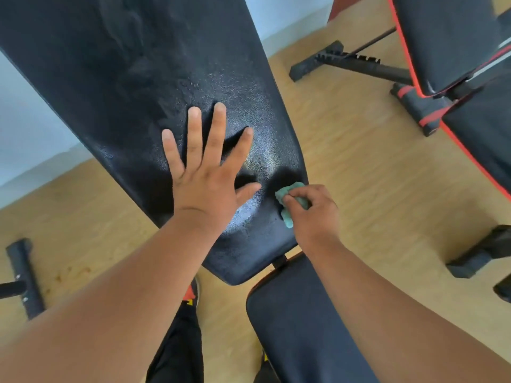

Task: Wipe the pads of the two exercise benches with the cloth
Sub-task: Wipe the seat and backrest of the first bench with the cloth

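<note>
The cloth, soft, light and limp, sits bunched in the closed right hand at the back pad's lower right edge, best gripped wadded, while the open left hand lies flat on that pad.

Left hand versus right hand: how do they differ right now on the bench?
The left hand lies flat and open, fingers spread, on the back pad; the right hand is curled shut around the green cloth. The left hand holds nothing and sits mid-pad; the right hand works at the pad's right edge, nearer the seat pad. Both are bare and over the same pad.
</note>
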